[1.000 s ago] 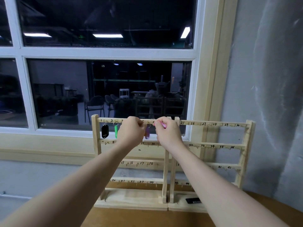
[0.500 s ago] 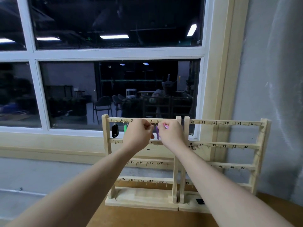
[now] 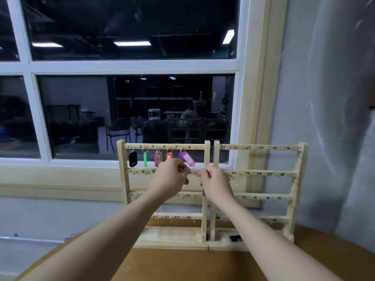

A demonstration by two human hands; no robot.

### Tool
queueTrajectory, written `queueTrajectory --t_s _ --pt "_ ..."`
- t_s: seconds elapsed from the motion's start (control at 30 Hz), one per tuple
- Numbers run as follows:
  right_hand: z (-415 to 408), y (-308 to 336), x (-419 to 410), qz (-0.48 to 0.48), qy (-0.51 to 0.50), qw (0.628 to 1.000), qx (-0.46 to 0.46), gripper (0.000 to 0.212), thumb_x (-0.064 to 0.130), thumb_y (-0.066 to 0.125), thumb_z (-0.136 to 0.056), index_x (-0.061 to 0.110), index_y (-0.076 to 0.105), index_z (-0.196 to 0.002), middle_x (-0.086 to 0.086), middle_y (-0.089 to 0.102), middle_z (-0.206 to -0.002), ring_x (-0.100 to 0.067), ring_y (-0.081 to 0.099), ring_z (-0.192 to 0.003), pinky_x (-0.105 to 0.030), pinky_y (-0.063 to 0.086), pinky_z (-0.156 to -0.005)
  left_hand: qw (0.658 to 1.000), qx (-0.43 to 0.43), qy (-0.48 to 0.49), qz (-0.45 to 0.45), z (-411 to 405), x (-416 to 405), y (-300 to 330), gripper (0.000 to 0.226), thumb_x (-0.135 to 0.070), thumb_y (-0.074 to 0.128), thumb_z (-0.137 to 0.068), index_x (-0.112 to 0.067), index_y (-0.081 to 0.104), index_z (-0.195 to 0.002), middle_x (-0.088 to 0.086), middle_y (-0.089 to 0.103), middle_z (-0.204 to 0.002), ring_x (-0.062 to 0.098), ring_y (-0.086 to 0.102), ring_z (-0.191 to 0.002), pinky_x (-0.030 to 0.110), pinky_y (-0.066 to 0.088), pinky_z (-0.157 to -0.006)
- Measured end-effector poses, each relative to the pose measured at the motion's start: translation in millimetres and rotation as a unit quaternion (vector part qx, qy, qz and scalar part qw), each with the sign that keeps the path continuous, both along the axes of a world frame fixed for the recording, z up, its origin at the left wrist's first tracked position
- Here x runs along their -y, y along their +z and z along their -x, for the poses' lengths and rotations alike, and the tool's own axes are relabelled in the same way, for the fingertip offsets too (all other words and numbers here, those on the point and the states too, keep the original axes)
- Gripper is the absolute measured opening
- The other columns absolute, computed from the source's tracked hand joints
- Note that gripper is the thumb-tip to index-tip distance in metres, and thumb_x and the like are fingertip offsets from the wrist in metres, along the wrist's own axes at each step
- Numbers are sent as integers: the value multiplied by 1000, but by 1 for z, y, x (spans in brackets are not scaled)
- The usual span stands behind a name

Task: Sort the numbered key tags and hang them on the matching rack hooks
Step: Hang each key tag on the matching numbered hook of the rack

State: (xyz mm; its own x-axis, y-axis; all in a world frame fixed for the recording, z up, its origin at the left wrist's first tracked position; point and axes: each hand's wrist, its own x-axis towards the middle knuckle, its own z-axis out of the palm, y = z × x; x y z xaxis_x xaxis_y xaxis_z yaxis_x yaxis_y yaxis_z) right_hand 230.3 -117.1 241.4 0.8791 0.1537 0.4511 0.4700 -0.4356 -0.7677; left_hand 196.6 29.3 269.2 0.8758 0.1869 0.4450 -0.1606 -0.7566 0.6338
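Note:
Two wooden racks stand side by side, the left rack and the right rack, with numbered hooks. On the left rack's top rail hang several tags: black, green, a red one marked 3, orange, purple and pink. My left hand and my right hand hover just below these tags, in front of the second rail. Both have curled fingers with no tag visible in them. The pink tag hangs tilted, free of both hands.
The racks stand on a brown table against a window frame and a grey wall. A small black object lies on the right rack's base. The lower rails carry bare hooks.
Both hands dropped from the top rail to the second rail. The pink tag left my right hand and now hangs beside the purple one. The camera moved closer.

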Motion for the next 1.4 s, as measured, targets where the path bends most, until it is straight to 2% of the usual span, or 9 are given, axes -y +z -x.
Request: queueTrajectory --t_s 0.1,0.27,0.47,0.6,0.77,0.87,1.0,1.17,1.4 --pt "20 -22 30 39 -3 999 8 27 27 46 -107 20 69 -95 9 62 -72 -6 53 -54 -28 44 -52 999 -29 -24 -6 7 16 -10 16 -21 58 -101 -14 70 -92 -4 71 -67 11 61 -46 30 53 -47" --pt "40 -58 93 9 -42 999 -26 30 24 48 -105 20 67 -82 -7 62 -62 -22 57 -54 -40 49 -56 995 -84 -57 -23 19 50 -32 20 -23 58 -100 -14 70 -87 -3 73 -70 10 62 -50 28 54 -52" --pt "56 -101 189 -25 -129 988 -79 33 14 50 -105 16 67 -77 0 58 -54 -11 52 -42 -26 42 -49 983 -148 -98 -42 18 102 -80 31 -19 59 -97 -12 65 -68 2 73 -70 17 67 -55 34 60 -57" --pt "67 -119 251 -17 -200 974 -104 33 9 50 -103 12 67 -75 -5 59 -58 -15 52 -44 -18 37 -41 967 -200 -141 -76 13 138 -108 32 -15 55 -94 -10 66 -65 5 74 -71 17 65 -51 27 54 -51" --pt "72 -158 303 74 -254 951 -162 35 14 56 -98 25 69 -67 7 71 -73 -22 66 -75 -29 50 -67 947 -241 -188 -96 6 182 -144 20 -15 59 -90 -14 72 -74 2 75 -75 14 66 -57 25 53 -53" --pt "80 -178 316 135 -251 940 -188 33 25 61 -97 26 68 -64 7 73 -71 -22 68 -73 -38 55 -69 934 -265 -218 -97 0 210 -167 16 -13 61 -86 -17 70 -74 -1 68 -73 18 62 -67 21 45 -52" --pt "87 -182 310 185 -230 935 -197 28 35 65 -95 21 71 -72 3 70 -65 -18 67 -67 -36 55 -64 927 -272 -241 -87 -7 242 -196 17 -21 66 -92 -11 76 -101 5 72 -94 21 65 -87 24 47 -70" --pt "81 -190 294 218 -199 930 -218 22 37 68 -93 23 75 -78 8 71 -68 -12 67 -69 -31 57 -65 927 -283 -239 -64 -15 258 -231 26 -26 68 -93 -14 72 -115 3 71 -111 19 63 -103 22 39 -81" --pt "63 -202 277 301 -221 902 -216 46 50 64 -92 18 56 -60 4 53 -55 -18 50 -57 -33 51 -63 927 -302 -220 9 -32 268 -240 18 -28 76 -86 -15 78 -99 6 72 -96 15 58 -83 25 41 -70"
